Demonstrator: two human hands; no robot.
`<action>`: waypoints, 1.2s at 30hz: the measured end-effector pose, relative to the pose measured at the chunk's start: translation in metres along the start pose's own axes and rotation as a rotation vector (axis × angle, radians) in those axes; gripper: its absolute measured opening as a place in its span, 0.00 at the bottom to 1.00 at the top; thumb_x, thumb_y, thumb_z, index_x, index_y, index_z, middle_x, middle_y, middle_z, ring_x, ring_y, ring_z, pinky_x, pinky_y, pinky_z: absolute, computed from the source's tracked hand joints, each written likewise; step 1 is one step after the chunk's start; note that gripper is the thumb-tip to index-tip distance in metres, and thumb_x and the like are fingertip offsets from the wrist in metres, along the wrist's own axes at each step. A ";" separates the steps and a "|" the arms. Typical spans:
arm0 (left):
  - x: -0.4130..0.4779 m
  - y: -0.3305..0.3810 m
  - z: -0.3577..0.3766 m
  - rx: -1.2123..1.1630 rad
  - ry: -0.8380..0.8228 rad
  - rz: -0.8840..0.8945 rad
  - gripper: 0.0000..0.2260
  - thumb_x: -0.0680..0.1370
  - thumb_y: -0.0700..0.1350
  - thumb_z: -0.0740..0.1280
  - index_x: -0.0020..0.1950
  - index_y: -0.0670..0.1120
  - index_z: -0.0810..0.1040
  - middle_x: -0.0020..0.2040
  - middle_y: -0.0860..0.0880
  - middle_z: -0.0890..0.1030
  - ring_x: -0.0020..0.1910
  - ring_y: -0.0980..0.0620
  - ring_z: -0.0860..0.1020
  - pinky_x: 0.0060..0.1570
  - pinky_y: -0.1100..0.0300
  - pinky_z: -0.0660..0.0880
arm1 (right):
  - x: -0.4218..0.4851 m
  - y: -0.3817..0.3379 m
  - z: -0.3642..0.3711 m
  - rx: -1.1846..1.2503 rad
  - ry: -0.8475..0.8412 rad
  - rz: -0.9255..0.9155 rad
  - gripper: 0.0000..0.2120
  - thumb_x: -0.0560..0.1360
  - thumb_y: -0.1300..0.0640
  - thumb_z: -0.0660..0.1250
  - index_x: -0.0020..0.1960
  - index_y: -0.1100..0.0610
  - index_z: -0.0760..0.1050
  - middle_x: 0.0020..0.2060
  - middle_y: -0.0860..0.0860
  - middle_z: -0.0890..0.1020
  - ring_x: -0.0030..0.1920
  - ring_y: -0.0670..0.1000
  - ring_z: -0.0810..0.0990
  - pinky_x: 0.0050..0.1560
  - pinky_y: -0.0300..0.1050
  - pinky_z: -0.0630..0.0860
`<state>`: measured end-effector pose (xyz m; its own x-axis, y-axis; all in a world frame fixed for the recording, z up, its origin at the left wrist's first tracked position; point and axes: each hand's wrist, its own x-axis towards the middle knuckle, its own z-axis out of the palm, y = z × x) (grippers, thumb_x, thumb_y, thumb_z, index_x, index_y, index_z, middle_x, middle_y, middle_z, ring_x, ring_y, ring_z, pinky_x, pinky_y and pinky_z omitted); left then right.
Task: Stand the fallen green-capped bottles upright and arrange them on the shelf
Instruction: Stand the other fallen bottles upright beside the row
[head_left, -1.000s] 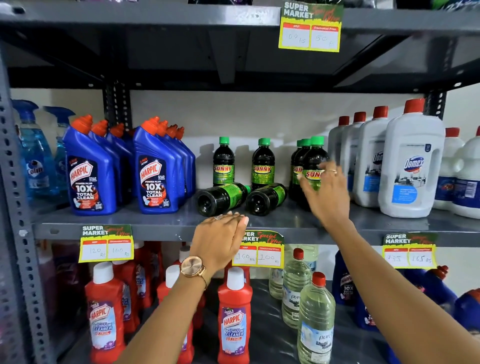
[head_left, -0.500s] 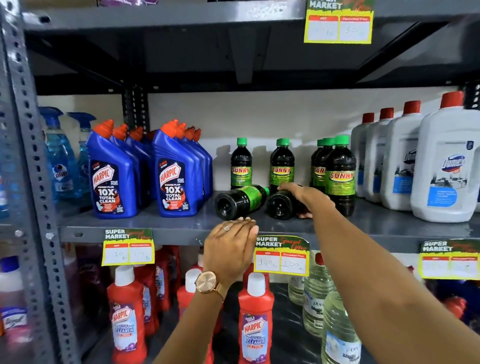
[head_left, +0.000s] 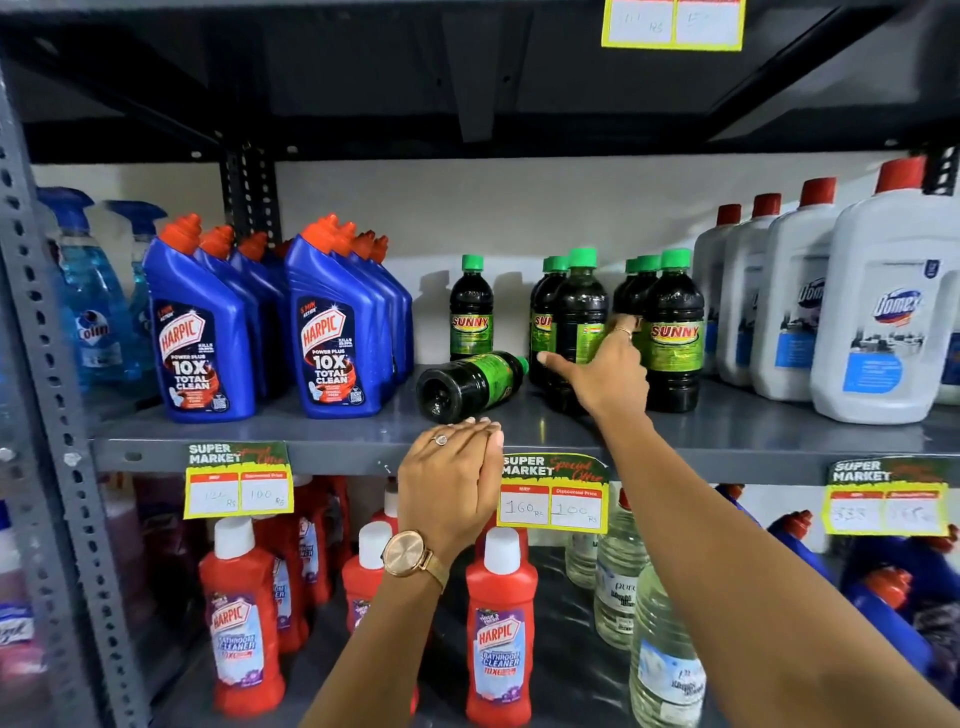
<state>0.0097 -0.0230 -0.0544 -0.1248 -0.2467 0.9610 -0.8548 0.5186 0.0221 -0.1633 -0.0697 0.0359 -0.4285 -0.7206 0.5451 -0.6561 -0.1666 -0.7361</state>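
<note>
One dark green-capped Sunny bottle (head_left: 470, 382) lies on its side on the grey middle shelf (head_left: 311, 447), base toward me. Just right of it another green-capped bottle (head_left: 579, 306) stands upright, and my right hand (head_left: 608, 374) is wrapped around its lower half, thumb on the left side. More upright green-capped bottles stand behind it, at the left (head_left: 471, 317) and in a row at the right (head_left: 675, 338). My left hand (head_left: 452, 478), with a watch on the wrist, rests flat on the shelf's front edge just below the fallen bottle and holds nothing.
Blue Harpic bottles (head_left: 332, 343) and spray bottles fill the shelf's left side. White Domex jugs (head_left: 878, 332) stand at the right. Below are red Harpic bottles (head_left: 501, 649) and clear bottles (head_left: 665, 649). Price tags (head_left: 553, 499) hang on the edge. An upper shelf hangs overhead.
My right hand took hold of the right-hand fallen bottle and stood it upright in front of the middle row. The left fallen bottle and my left hand stayed put.
</note>
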 end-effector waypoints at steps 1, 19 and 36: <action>0.000 0.000 0.000 -0.002 -0.003 0.001 0.15 0.78 0.46 0.58 0.49 0.44 0.84 0.47 0.49 0.86 0.49 0.52 0.82 0.54 0.57 0.73 | 0.000 0.000 0.002 -0.034 -0.012 -0.018 0.52 0.65 0.39 0.75 0.75 0.63 0.53 0.66 0.62 0.74 0.64 0.65 0.75 0.59 0.60 0.73; 0.001 0.004 -0.002 -0.028 0.002 -0.048 0.16 0.79 0.47 0.57 0.47 0.44 0.85 0.46 0.50 0.86 0.48 0.53 0.82 0.54 0.59 0.73 | 0.010 0.010 0.002 0.180 -0.181 0.109 0.34 0.62 0.51 0.79 0.63 0.62 0.71 0.57 0.58 0.81 0.57 0.58 0.80 0.57 0.54 0.78; 0.001 0.005 -0.002 -0.028 -0.011 -0.068 0.17 0.78 0.47 0.57 0.46 0.44 0.85 0.45 0.50 0.86 0.47 0.53 0.82 0.53 0.61 0.70 | 0.006 0.010 0.003 0.102 -0.144 0.073 0.50 0.51 0.36 0.81 0.63 0.62 0.69 0.58 0.57 0.79 0.59 0.59 0.79 0.57 0.55 0.78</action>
<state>0.0063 -0.0187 -0.0532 -0.0726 -0.2908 0.9540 -0.8471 0.5228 0.0949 -0.1707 -0.0783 0.0303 -0.3746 -0.8210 0.4308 -0.5570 -0.1721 -0.8125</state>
